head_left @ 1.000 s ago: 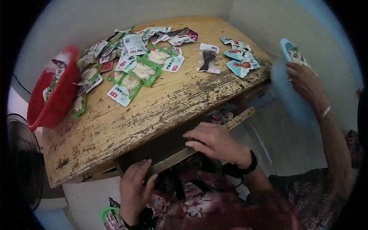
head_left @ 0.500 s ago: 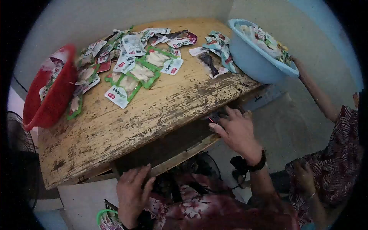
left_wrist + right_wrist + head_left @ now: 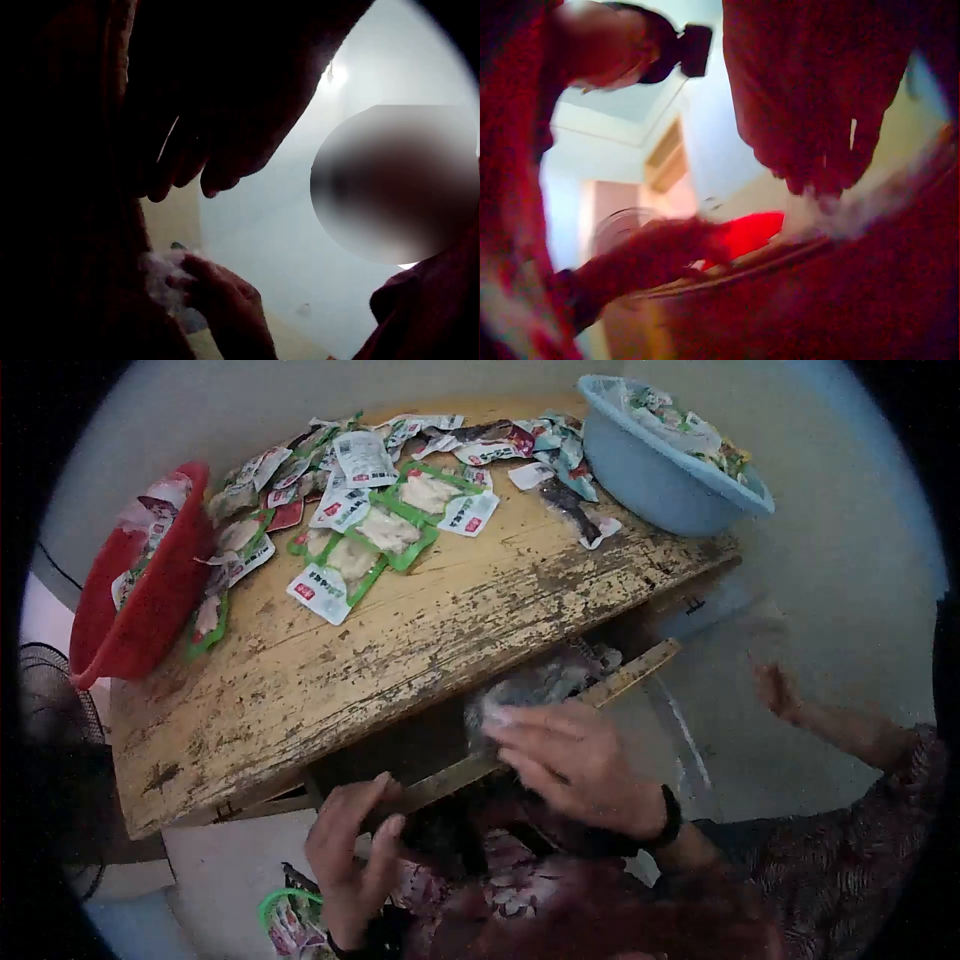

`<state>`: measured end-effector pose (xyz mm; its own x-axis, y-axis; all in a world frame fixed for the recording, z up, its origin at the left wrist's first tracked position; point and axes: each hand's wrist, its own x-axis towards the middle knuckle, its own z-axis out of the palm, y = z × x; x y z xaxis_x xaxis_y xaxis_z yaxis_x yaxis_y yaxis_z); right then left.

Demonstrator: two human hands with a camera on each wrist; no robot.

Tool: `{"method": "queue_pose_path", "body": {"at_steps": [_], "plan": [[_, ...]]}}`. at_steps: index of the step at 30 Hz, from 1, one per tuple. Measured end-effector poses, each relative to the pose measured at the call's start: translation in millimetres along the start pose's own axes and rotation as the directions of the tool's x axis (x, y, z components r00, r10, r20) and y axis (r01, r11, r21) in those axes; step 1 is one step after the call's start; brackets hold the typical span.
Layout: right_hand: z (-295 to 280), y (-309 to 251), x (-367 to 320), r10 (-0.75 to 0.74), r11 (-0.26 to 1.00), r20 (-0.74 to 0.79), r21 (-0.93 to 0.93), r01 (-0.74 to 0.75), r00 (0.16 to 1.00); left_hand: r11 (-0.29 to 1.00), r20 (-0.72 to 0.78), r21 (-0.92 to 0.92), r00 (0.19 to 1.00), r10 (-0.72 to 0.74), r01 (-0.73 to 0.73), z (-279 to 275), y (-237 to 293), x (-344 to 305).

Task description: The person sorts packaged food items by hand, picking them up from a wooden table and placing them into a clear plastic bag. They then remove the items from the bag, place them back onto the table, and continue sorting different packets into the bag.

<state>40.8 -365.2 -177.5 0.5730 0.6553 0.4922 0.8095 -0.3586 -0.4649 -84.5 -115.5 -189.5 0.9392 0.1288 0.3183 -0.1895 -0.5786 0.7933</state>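
A worn yellow table [image 3: 330,660] has an open drawer [image 3: 520,745] under its front edge. My right hand [image 3: 565,750] is over the drawer and grips a blurred bunch of snack packets [image 3: 525,690]; the left wrist view shows this right hand [image 3: 225,307] with the pale packets [image 3: 161,274] in its fingers. My left hand [image 3: 350,840] holds the drawer's front rail with its fingers hooked over it. Several more snack packets [image 3: 385,510] lie spread over the far part of the tabletop.
A red basin [image 3: 140,590] with packets hangs over the table's left edge. A blue basin [image 3: 665,475] full of packets stands at the far right corner. Another person's hand [image 3: 780,690] hovers low at the right. A green-handled bag [image 3: 285,920] sits by my lap.
My right hand drew back from the drawer's right end with a bunch of packets. The blue basin now stands on the table, and the other person's hand has let go and dropped.
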Motion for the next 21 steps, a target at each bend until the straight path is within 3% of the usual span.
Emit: {"method": "queue_pose_path", "body": {"at_steps": [2,4,8,10,11,14,15,18,20,21], "plan": [[22,-28,-2,-0.064,0.997,0.042,0.052,0.062,0.997,0.992,-0.012,-0.063,0.994,-0.107,0.106,0,14,-2],[35,-45,-3,-0.17,0.977,0.027,0.137,0.165,0.985,0.928,0.018,-0.27,0.965,-0.263,0.258,-2,17,-8],[51,-53,5,-0.375,0.922,0.07,0.134,0.364,0.924,0.753,-0.092,-0.615,0.927,-0.363,0.234,6,9,-17],[57,-56,8,-0.434,0.897,0.127,0.149,0.415,0.892,0.761,0.007,-0.564,0.923,-0.385,0.322,-8,24,-15],[62,-57,9,-0.477,0.874,0.146,0.186,0.449,0.867,0.78,-0.123,-0.541,0.888,-0.443,0.314,-3,27,-13],[70,-57,9,-0.571,0.808,0.179,0.298,0.509,0.801,0.814,-0.259,-0.478,0.832,-0.49,0.331,-9,9,-28],[64,-53,10,-0.572,0.804,0.19,0.323,0.5,0.798,0.868,-0.419,-0.452,0.811,-0.41,0.206,-7,2,-32],[41,-30,7,-0.469,0.848,0.257,0.4,0.349,0.845,0.874,-0.54,-0.449,0.836,-0.099,-0.186,-22,-5,-38],[32,-10,5,-0.418,0.863,0.317,0.43,0.264,0.851,0.83,-0.579,-0.504,0.807,-0.12,-0.238,-28,-13,-50],[34,-7,3,-0.287,0.809,0.363,0.587,0.021,0.886,0.795,-0.585,-0.544,0.8,-0.13,-0.269,-29,-14,-53]]}}
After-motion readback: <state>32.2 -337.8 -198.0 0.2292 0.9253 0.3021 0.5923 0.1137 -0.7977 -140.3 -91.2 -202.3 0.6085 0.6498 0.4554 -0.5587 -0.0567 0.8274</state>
